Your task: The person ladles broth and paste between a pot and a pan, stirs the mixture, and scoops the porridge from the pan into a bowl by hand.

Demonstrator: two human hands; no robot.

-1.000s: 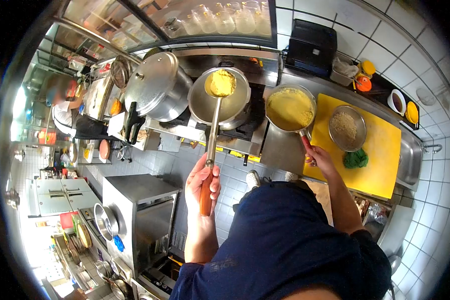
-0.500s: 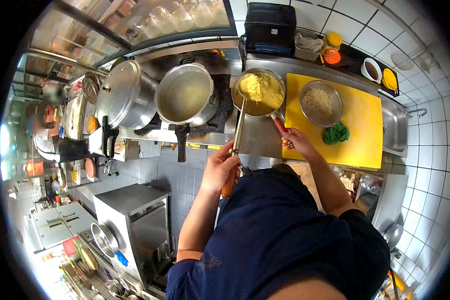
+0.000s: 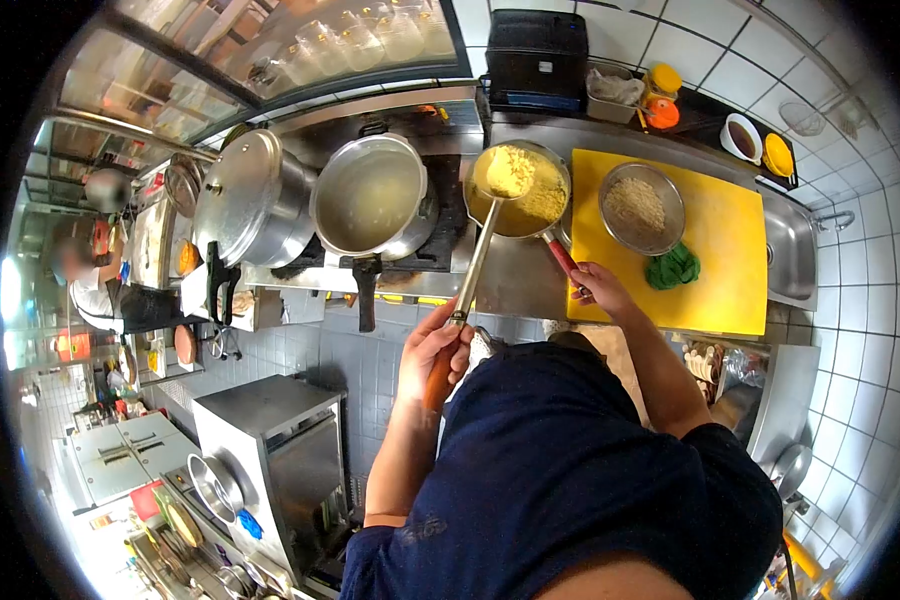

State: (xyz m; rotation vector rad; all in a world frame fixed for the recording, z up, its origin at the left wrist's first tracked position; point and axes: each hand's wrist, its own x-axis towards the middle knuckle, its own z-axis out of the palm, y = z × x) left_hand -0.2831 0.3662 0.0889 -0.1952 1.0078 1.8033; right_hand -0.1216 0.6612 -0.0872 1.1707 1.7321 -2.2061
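Note:
My left hand (image 3: 430, 352) is closed round the wooden handle of a long metal ladle (image 3: 477, 262). A heap of yellow crumbly food (image 3: 510, 172) fills the ladle's head, which is over a round metal pan (image 3: 490, 222). More of the yellow food (image 3: 544, 203) lies in the right part of the pan. With my right hand (image 3: 600, 287) I grip the pan's red handle (image 3: 561, 257) near its end. Right of the pan, a metal bowl (image 3: 610, 236) of pale grain-like food (image 3: 636, 205) stands on a yellow board (image 3: 710, 290), beside a green cloth (image 3: 673, 266).
An uncovered pot (image 3: 375, 195) and a lidded pressure cooker (image 3: 255, 195) stand on the stove to the left. A sink (image 3: 792, 250) is at the far right. Jars and a white bowl (image 3: 741, 138) line the back shelf. Another person (image 3: 105, 285) is at far left.
The heaped ladle has shifted right and a little up over the pan. My left hand has moved slightly down with its handle; my right hand stays on the pan handle.

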